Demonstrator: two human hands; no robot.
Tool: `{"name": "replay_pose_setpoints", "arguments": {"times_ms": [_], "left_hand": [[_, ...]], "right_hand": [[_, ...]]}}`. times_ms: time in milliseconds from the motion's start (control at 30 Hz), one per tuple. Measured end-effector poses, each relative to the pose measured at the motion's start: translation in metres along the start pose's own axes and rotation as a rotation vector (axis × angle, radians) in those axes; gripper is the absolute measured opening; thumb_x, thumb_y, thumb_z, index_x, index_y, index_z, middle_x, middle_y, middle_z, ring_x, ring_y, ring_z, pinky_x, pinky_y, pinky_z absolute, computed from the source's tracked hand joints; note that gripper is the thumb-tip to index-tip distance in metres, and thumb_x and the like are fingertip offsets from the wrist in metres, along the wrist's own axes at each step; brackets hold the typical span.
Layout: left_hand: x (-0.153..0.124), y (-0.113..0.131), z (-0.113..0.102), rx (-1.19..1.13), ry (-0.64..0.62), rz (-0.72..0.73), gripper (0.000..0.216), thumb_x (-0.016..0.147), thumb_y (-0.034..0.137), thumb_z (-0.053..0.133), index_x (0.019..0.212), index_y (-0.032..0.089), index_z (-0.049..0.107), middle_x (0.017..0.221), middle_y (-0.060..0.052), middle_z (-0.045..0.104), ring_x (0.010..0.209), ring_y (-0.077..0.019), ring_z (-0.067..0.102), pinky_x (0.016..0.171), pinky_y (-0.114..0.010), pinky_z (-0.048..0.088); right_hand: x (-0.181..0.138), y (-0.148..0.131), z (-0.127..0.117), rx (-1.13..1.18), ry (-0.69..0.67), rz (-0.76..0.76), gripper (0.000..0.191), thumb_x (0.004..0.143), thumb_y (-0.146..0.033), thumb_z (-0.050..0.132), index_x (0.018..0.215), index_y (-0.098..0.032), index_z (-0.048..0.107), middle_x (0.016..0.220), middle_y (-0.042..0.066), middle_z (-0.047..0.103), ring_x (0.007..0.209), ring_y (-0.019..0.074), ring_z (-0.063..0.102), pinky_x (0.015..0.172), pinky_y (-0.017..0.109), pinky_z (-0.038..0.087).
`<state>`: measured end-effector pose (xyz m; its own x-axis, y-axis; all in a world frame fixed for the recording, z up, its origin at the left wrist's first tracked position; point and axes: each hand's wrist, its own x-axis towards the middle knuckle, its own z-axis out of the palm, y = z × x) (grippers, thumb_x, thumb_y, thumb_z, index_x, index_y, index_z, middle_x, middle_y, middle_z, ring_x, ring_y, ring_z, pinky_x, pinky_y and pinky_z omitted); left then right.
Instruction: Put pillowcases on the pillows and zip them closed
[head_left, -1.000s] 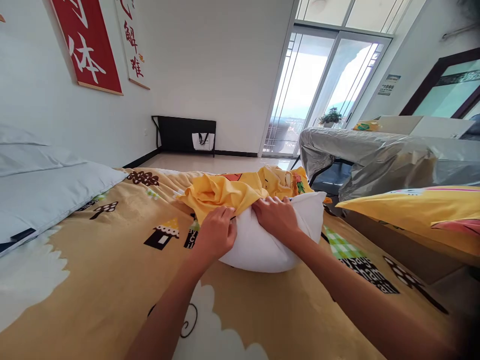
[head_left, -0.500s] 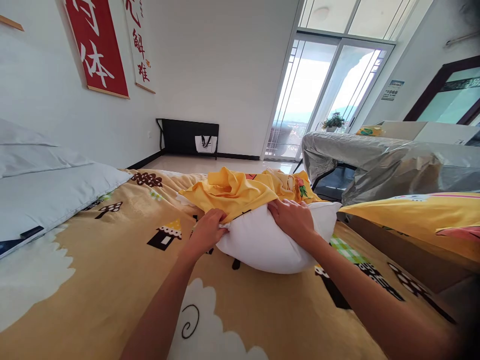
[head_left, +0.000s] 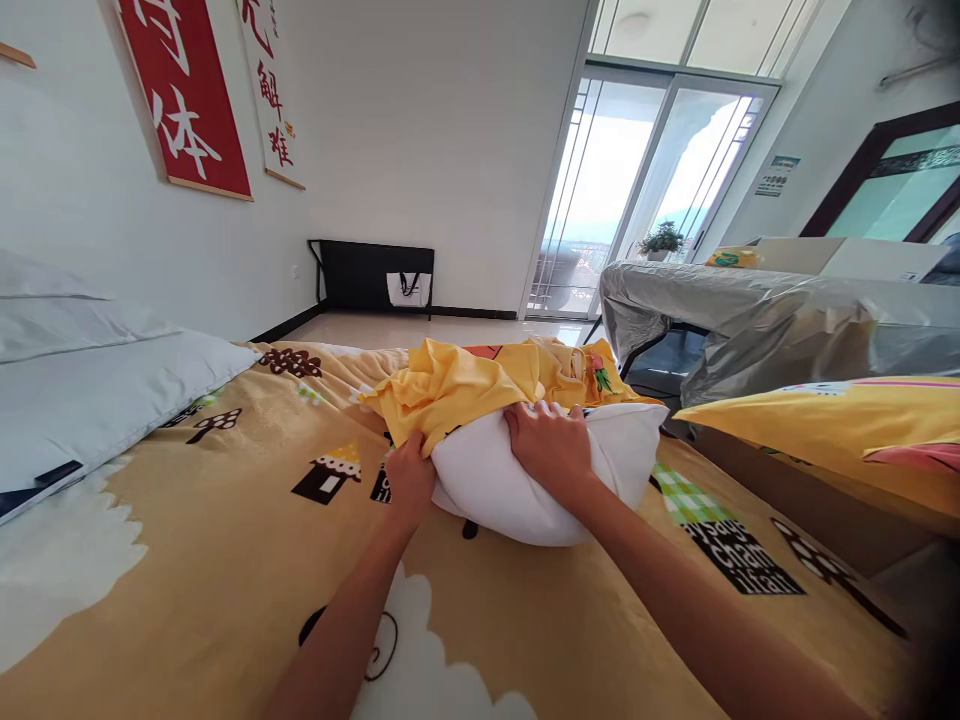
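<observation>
A plump white pillow lies on the bed, its far part covered by a crumpled yellow pillowcase with a fruit print. My left hand is closed on the pillowcase's near left edge, beside the pillow's left corner. My right hand lies on top of the pillow, its fingers stretched forward and slightly apart, with the tips at the pillowcase's edge. The white right corner of the pillow sticks out uncovered. How far the pillow reaches inside the case is hidden.
The tan patterned bedsheet spreads beneath. On the left rests a pale grey pillow; at the right, a yellow printed pillow sits over a brown box-like shape. Beyond stands a table under silvery plastic.
My right hand has moved left across the pillow. My left hand has shifted slightly left, pulling the pillowcase's edge that way and down. The view has shifted slightly.
</observation>
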<state>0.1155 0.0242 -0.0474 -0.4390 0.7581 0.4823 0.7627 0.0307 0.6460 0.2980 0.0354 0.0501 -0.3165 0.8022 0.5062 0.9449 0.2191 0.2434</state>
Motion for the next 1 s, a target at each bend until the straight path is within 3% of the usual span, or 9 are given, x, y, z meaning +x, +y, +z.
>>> {"name": "replay_pose_setpoints", "arguments": {"times_ms": [133, 233, 400, 533, 633, 767, 900, 1000], "left_hand": [[-0.001, 0.008, -0.001, -0.081, 0.084, -0.021, 0.013, 0.071, 0.009, 0.046, 0.07, 0.021, 0.051, 0.062, 0.002, 0.055, 0.062, -0.0161, 0.053, 0.061, -0.026, 0.036], [-0.006, 0.02, -0.003, -0.162, 0.122, 0.013, 0.012, 0.073, 0.011, 0.048, 0.076, 0.02, 0.053, 0.071, 0.0, 0.06, 0.068, -0.017, 0.056, 0.065, -0.028, 0.042], [-0.019, 0.044, -0.009, -0.304, 0.123, 0.194, 0.018, 0.086, 0.017, 0.043, 0.096, 0.018, 0.057, 0.096, -0.008, 0.065, 0.094, -0.0195, 0.06, 0.085, -0.034, 0.048], [-0.024, 0.054, -0.013, -0.378, 0.117, 0.306, 0.018, 0.087, 0.028, 0.052, 0.101, 0.018, 0.055, 0.099, -0.01, 0.062, 0.098, -0.022, 0.058, 0.088, -0.038, 0.048], [-0.022, 0.055, -0.015, -0.231, 0.046, 0.303, 0.013, 0.083, 0.024, 0.057, 0.095, 0.018, 0.055, 0.094, -0.007, 0.062, 0.094, -0.0216, 0.058, 0.086, -0.036, 0.048], [-0.022, 0.051, -0.012, 0.085, -0.093, 0.317, 0.016, 0.079, 0.008, 0.05, 0.091, 0.017, 0.057, 0.091, -0.008, 0.064, 0.094, -0.0218, 0.06, 0.082, -0.033, 0.047], [-0.021, 0.045, -0.011, 0.187, -0.135, 0.264, 0.022, 0.075, 0.002, 0.045, 0.082, 0.018, 0.058, 0.082, -0.008, 0.065, 0.085, -0.0239, 0.064, 0.073, -0.032, 0.046], [-0.018, 0.047, -0.022, 0.234, -0.15, 0.219, 0.021, 0.073, 0.002, 0.046, 0.078, 0.019, 0.057, 0.078, -0.008, 0.065, 0.079, -0.0249, 0.064, 0.066, -0.032, 0.045]], "right_hand": [[0.009, 0.007, 0.002, 0.017, -0.038, 0.027, 0.045, 0.101, -0.038, 0.024, 0.104, -0.018, 0.065, 0.099, 0.015, 0.068, 0.095, 0.027, 0.062, 0.087, 0.042, 0.031], [0.011, 0.021, 0.005, 0.006, -0.059, 0.058, 0.045, 0.101, -0.04, 0.023, 0.106, -0.02, 0.063, 0.099, 0.012, 0.069, 0.093, 0.0261, 0.063, 0.086, 0.042, 0.033], [0.011, 0.043, 0.012, -0.014, -0.11, 0.131, 0.045, 0.101, -0.042, 0.022, 0.113, -0.021, 0.06, 0.098, 0.011, 0.069, 0.09, 0.0236, 0.064, 0.082, 0.038, 0.035], [0.007, 0.047, 0.015, -0.008, -0.103, 0.141, 0.046, 0.101, -0.042, 0.022, 0.112, -0.02, 0.06, 0.097, 0.01, 0.069, 0.09, 0.0238, 0.064, 0.081, 0.038, 0.034], [0.002, 0.041, 0.015, -0.003, -0.054, 0.113, 0.046, 0.101, -0.04, 0.021, 0.105, -0.019, 0.062, 0.096, 0.011, 0.069, 0.091, 0.0252, 0.063, 0.083, 0.039, 0.033], [-0.003, 0.025, 0.013, -0.006, -0.014, 0.073, 0.048, 0.101, -0.038, 0.021, 0.102, -0.017, 0.063, 0.094, 0.014, 0.068, 0.09, 0.0265, 0.062, 0.083, 0.04, 0.03], [-0.007, 0.006, 0.008, -0.006, 0.024, 0.003, 0.043, 0.1, -0.031, 0.024, 0.098, -0.016, 0.064, 0.089, 0.014, 0.066, 0.086, 0.0274, 0.06, 0.08, 0.041, 0.029], [-0.008, -0.006, 0.005, -0.021, 0.052, -0.016, 0.038, 0.098, -0.025, 0.027, 0.095, -0.015, 0.064, 0.086, 0.014, 0.065, 0.083, 0.0275, 0.059, 0.079, 0.042, 0.029]]}}
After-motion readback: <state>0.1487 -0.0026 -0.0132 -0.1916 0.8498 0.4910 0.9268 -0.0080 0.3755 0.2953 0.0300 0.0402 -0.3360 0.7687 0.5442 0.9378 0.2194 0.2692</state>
